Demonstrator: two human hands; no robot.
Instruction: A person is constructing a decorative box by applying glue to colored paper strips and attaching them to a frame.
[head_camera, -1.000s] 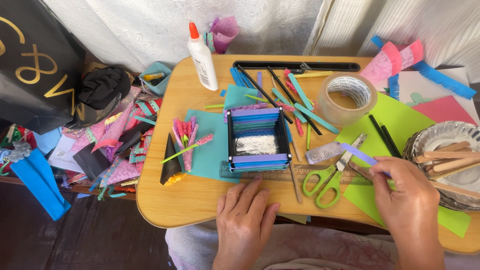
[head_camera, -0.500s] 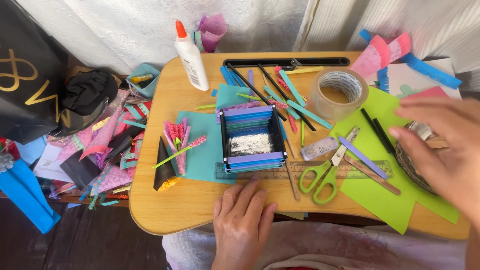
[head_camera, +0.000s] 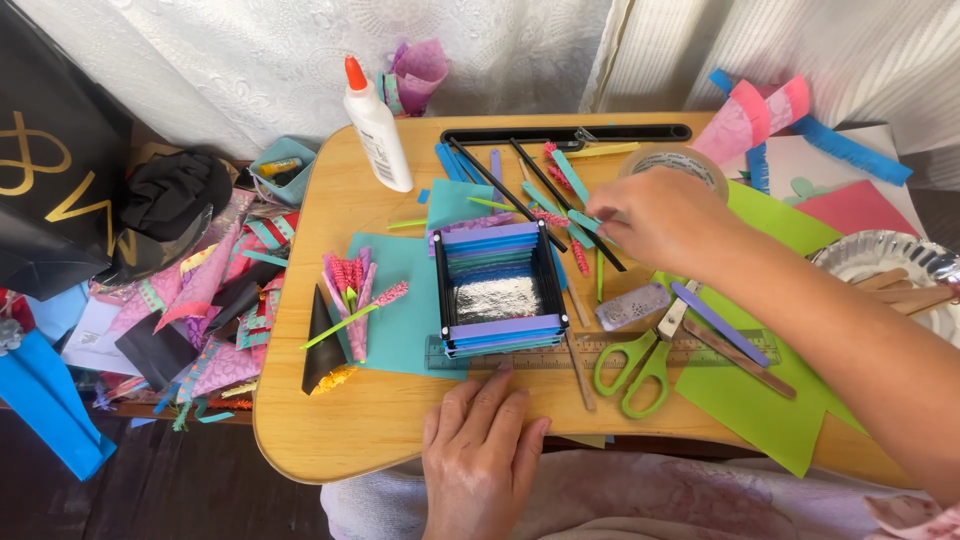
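A small square box (head_camera: 497, 290) built of purple, blue and teal craft sticks, with a silver glittery floor, stands on a teal paper sheet (head_camera: 400, 320) in the middle of the wooden lap desk (head_camera: 350, 440). My left hand (head_camera: 480, 455) lies flat on the desk's front edge, fingers apart, just below the box and a green ruler (head_camera: 590, 350). My right hand (head_camera: 655, 215) reaches across from the right. Its fingertips are down among loose coloured and black sticks (head_camera: 545, 190) behind the box. I cannot see whether it grips one.
A glue bottle (head_camera: 375, 125) stands at the back left, and a tape roll (head_camera: 695, 165) is partly hidden behind my right hand. Green scissors (head_camera: 640, 365), a purple stick (head_camera: 720, 322) and green paper (head_camera: 770, 410) lie right. A foil plate (head_camera: 880, 255) sits far right. Paper scraps (head_camera: 200, 300) clutter the left.
My right hand left the purple stick on the green paper, lifted, and swung left to the loose sticks behind the box. My left hand stayed put.
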